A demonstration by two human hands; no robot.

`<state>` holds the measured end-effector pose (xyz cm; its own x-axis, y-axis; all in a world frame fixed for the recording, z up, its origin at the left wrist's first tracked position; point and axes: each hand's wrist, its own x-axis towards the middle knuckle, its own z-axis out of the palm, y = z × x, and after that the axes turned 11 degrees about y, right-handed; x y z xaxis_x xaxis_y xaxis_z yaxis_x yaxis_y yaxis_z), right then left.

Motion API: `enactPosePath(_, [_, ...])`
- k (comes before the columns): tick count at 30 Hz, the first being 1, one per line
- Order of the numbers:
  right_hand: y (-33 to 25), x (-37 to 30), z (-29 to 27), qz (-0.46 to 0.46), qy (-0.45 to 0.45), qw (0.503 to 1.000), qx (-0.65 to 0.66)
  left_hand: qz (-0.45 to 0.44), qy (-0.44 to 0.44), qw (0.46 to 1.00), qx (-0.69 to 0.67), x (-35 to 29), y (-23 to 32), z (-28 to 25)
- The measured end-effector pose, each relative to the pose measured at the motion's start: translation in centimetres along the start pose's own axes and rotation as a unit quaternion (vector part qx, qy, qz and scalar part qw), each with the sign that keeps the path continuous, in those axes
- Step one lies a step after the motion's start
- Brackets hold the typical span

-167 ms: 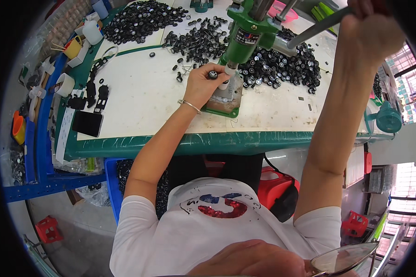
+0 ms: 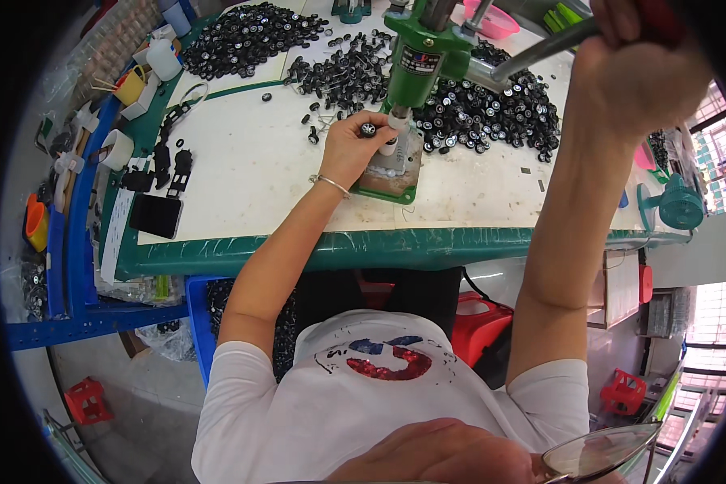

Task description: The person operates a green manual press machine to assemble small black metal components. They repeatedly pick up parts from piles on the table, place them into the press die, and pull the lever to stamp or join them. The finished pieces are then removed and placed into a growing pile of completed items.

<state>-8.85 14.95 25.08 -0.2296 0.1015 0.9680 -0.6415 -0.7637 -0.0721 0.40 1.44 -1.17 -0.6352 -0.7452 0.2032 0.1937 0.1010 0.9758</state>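
Observation:
A green hand-operated press (image 2: 418, 68) stands on the worktable, its ram above a white post on the base plate. Beside the ram, my left hand (image 2: 353, 145) pinches a small black toy wheel (image 2: 368, 129) with a silver hub, thumb and fingertips close to the white post (image 2: 389, 145). Whether those fingertips also grip a second part cannot be made out. My right hand (image 2: 641, 77) is raised at the upper right, wrapped round the end of the press's metal lever (image 2: 544, 56). Heaps of similar black wheels (image 2: 492, 113) lie right of the press, with wheels on axles (image 2: 343, 73) behind my left hand.
A larger wheel heap (image 2: 246, 36) lies at the back left. Along the table's left side are a phone (image 2: 155, 215), black plastic parts (image 2: 180, 169), a white cup (image 2: 117, 150) and a white bottle (image 2: 162, 58). A small teal fan (image 2: 679, 203) sits at the right edge.
My right hand has come slightly down and to the left, swinging the lever with it. My left hand stays almost in place, still pinching the wheel.

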Motion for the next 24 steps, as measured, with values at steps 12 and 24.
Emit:
enactPosePath(12, [4.1, 3.4, -1.5, 0.159, 0.025, 0.987, -0.020, -0.047, 0.005, 0.999, -0.024, 0.1, 0.6, 0.0])
enactPosePath(24, [17.7, 4.2, -11.2, 0.506, 0.095, 0.844, 0.154, -0.187, 0.058, 0.928, -0.316, 0.7, -0.4, -5.7])
